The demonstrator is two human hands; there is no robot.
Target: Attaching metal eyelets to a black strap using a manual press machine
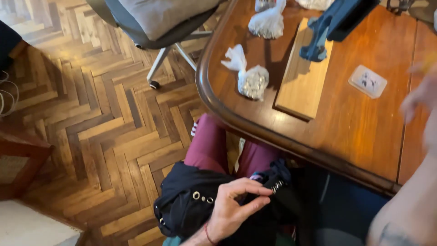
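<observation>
Garment [191, 205], black, with metal eyelets, lying bunched over the lap, below the near rim of the counter [355, 132]. Left hand [232, 207] resting on top of it, fingers curled, thumb and forefinger pinching at a fold of dark fabric by a short row of metal teeth or studs [276, 186]; not fully clear whether pinching fabric or the metal piece itself. Red cord sitting around that wrist. Bulk of garment spreading left of and under the hand, two eyelets [202, 197] showing just left of the fingers. Maroon trousers [214, 146] showing above the garment, between it and the counter edge.

Right hand [421, 95] hanging blurred at the right frame edge, above the counter; cannot tell how far open, nothing seen in it. Forearm running down to the lower right corner.

Sitting on the counter, well apart from the garment: knotted clear bag of small metal parts [252, 82] near the rounded corner, second similar bag [267, 23] farther back, pale wooden board [302, 75] just right of the first bag, blue tool [323, 32] overhanging the board's far end, white flat rectangular plate [368, 81] lying right of the board.

Office chair [159, 27] standing on herringbone parquet floor [100, 118] to the left.
</observation>
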